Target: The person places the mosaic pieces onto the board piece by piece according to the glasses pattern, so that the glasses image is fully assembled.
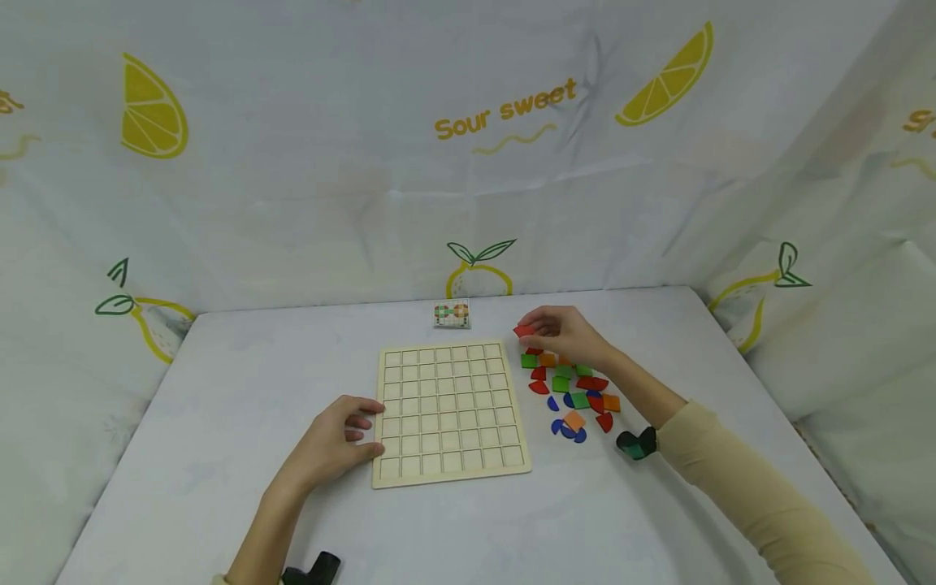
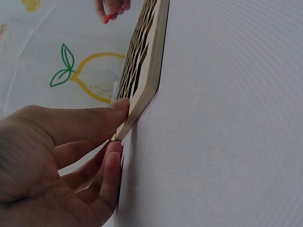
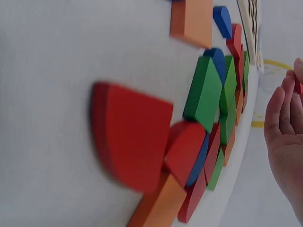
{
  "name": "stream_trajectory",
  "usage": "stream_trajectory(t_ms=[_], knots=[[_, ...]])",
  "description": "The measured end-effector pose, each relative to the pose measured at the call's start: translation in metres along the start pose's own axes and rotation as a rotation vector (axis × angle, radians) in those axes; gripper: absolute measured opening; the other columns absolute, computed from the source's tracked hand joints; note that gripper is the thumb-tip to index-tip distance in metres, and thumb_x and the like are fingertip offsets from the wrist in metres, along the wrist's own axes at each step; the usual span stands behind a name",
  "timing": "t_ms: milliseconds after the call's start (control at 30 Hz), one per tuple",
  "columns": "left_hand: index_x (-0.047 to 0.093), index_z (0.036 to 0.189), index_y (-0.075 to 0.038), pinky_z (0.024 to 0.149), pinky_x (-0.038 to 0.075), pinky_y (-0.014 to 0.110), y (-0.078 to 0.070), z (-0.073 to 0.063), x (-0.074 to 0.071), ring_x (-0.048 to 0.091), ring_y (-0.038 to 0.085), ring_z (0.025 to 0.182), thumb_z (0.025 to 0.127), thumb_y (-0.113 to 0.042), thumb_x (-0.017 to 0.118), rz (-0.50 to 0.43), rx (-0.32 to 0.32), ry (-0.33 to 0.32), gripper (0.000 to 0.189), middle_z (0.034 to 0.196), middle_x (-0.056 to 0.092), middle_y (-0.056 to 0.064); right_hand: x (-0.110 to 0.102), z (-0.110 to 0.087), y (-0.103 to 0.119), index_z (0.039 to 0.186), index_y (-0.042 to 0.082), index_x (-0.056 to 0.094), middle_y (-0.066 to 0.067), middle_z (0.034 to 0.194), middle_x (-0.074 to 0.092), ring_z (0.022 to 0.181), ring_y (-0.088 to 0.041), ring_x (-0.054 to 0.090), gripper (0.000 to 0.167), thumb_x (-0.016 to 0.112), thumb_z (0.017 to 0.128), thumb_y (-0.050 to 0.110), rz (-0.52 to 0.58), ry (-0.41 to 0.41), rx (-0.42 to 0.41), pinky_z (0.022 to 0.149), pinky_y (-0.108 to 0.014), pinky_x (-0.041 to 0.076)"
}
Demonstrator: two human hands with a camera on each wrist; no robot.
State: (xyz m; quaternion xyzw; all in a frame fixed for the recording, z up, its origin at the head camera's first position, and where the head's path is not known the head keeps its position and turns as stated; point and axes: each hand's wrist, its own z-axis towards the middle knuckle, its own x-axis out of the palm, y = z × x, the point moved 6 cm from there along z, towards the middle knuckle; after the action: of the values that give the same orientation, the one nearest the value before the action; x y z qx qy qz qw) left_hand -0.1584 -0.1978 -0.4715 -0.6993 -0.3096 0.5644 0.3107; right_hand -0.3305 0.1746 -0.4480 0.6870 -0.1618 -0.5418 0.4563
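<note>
yellowish sleeve [image 1: 760,496] comes in from about four o'clock, nearest of all. a small dark thing [image 1: 636,444] sits by its cuff. past the cuff, the right hand [image 1: 566,335] reaches up toward the far end of the white table [image 1: 219,439]. its thumb and fingertips pinch a red piece [image 1: 523,331] just over the far end of the other pieces.

the wooden board [image 1: 452,482] lies flat on the table, at six o'clock in the head view. thin lines split it into rows of little squares. the left hand [image 1: 340,435] is at its nine o'clock side. thumb and pointing finger are spread apart and rest on the edge, and the other fingers bend a bit beside it.

at three o'clock from the board lies a loose bunch of pieces: green squares [image 1: 561,383], orange squares [image 1: 611,403], red ones with a curved side, and small blue half-rounds [image 1: 553,403]. many touch. seen from the right wrist, one curved red block [image 3: 135,137] looks closest.

at twelve o'clock from the board is a small picture card [image 1: 451,314]. behind the table hangs a white curtain [image 1: 329,122] with yellow lemons and the words "sour sweet" on it.
</note>
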Motion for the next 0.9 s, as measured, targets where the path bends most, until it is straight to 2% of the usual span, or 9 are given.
stream_trajectory(t_ms=[233,433,567,700,800,900], knots=[[0.07,0.134,-0.01,0.103,0.06,0.045,-0.001,-0.001,0.001,0.068,0.023,0.115,0.084,-0.008,0.092,0.001,0.003,-0.003,0.055,0.131,0.069,0.011,0.012,0.002,0.005,0.128,0.006,0.071,-0.014,0.12,0.078,0.099,-0.017,0.074,0.035,0.081,0.1,0.023,0.129,0.011,0.091,0.086,-0.019,0.061],[0.069,0.134,-0.009,0.103,0.059,0.046,-0.003,-0.002,0.001,0.067,0.023,0.114,0.084,-0.006,0.091,-0.012,0.009,-0.004,0.054,0.13,0.069,0.012,0.018,0.002,0.011,0.13,0.005,0.068,-0.009,0.117,0.08,0.106,-0.028,0.076,0.036,0.078,0.102,0.026,0.237,0.012,0.187,0.093,-0.027,0.064],[0.07,0.134,-0.009,0.103,0.06,0.046,-0.003,-0.002,0.001,0.068,0.023,0.114,0.084,-0.006,0.091,-0.007,0.005,-0.005,0.054,0.131,0.069,0.011,0.024,0.004,0.01,0.125,0.004,0.069,-0.004,0.11,0.079,0.104,-0.025,0.078,0.028,0.075,0.104,0.021,0.305,0.024,0.215,0.094,-0.031,0.066],[0.07,0.134,-0.01,0.103,0.06,0.046,-0.003,-0.002,0.001,0.068,0.023,0.114,0.084,-0.007,0.091,-0.007,0.002,-0.005,0.054,0.131,0.069,0.011,0.028,0.005,0.013,0.13,0.003,0.069,-0.007,0.109,0.072,0.099,-0.019,0.079,0.03,0.073,0.104,0.019,0.275,0.049,0.189,0.091,-0.028,0.065],[0.07,0.134,-0.01,0.104,0.06,0.047,-0.002,-0.002,0.001,0.068,0.024,0.115,0.085,-0.007,0.091,-0.008,0.001,-0.005,0.054,0.131,0.068,0.012,0.031,0.006,0.015,0.136,0.004,0.071,-0.01,0.109,0.07,0.096,-0.02,0.079,0.034,0.07,0.106,0.019,0.217,0.067,0.151,0.091,-0.029,0.065],[0.07,0.134,-0.01,0.104,0.059,0.047,-0.001,-0.002,0.0,0.068,0.024,0.115,0.085,-0.007,0.091,-0.006,-0.004,-0.008,0.054,0.131,0.069,0.011,0.034,0.007,0.018,0.133,0.005,0.074,-0.012,0.109,0.072,0.095,-0.02,0.077,0.03,0.069,0.106,0.019,0.164,0.079,0.117,0.089,-0.029,0.065]])
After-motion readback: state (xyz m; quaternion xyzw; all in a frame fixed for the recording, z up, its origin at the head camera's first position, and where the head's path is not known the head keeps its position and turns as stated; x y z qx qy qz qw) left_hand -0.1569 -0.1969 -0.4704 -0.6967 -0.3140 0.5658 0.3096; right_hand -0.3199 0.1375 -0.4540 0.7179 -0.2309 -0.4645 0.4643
